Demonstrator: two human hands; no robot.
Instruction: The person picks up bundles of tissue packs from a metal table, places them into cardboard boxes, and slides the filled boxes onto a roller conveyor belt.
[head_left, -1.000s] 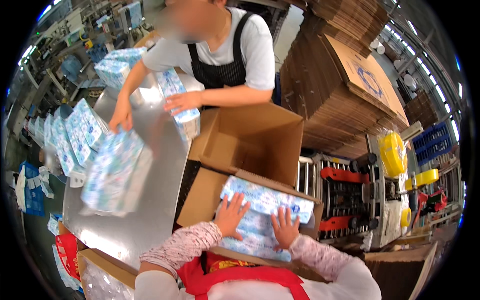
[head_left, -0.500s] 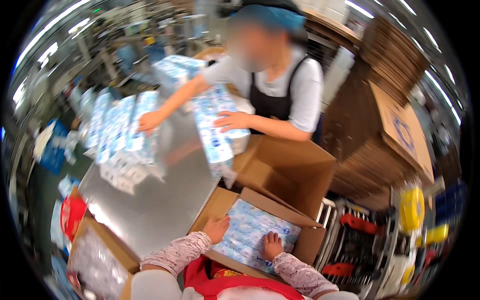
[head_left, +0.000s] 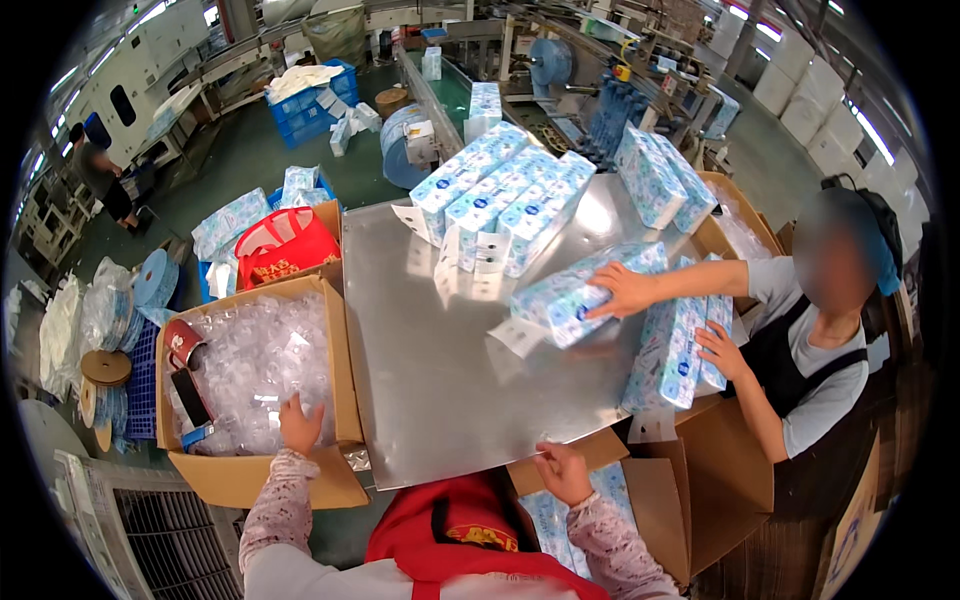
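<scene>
You're in a factory packing area: metal counter [head_left: 430, 400], open carton [head_left: 225, 478] at left, machinery [head_left: 610, 115] far beyond.

Packs [head_left: 545, 213] on table [head_left: 440, 380], carton [head_left: 262, 482] at left

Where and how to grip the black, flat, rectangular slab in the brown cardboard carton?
Probably mid-length, across both long edges, from above and right: the black slab is long and narrow, lies atop clear plastic pieces, close to the left side of the carton.
</scene>
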